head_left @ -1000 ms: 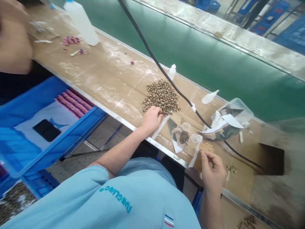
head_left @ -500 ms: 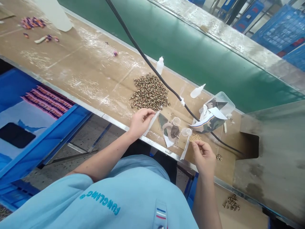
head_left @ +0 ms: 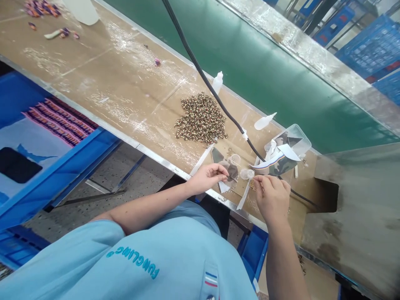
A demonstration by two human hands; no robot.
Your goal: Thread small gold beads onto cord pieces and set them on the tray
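Observation:
My left hand (head_left: 210,178) hangs over the front of the bench, thumb and fingers pinched together, beside a camouflage fabric piece (head_left: 231,171). What sits in that pinch is too small to make out. My right hand (head_left: 271,196) is also pinched, next to small clear round cups (head_left: 246,173) and above a little heap of gold beads (head_left: 252,184), which it partly covers. Whatever it holds is hidden by the fingers. Behind my left hand lies a large pile of small brown-and-gold pieces (head_left: 201,118). White tape strips (head_left: 202,159) lie at the bench's front.
A black cable (head_left: 200,68) crosses above the bench. White squeeze bottles (head_left: 218,82) stand and lie at the back. A clear plastic box (head_left: 301,139) with fabric scraps is at right, near a metal housing (head_left: 353,196). Blue crates (head_left: 93,156) stand at lower left.
My left hand has moved right, from the tape strip to the camouflage fabric. My right hand has shifted slightly up, to beside the clear cups. The camera view has moved a little.

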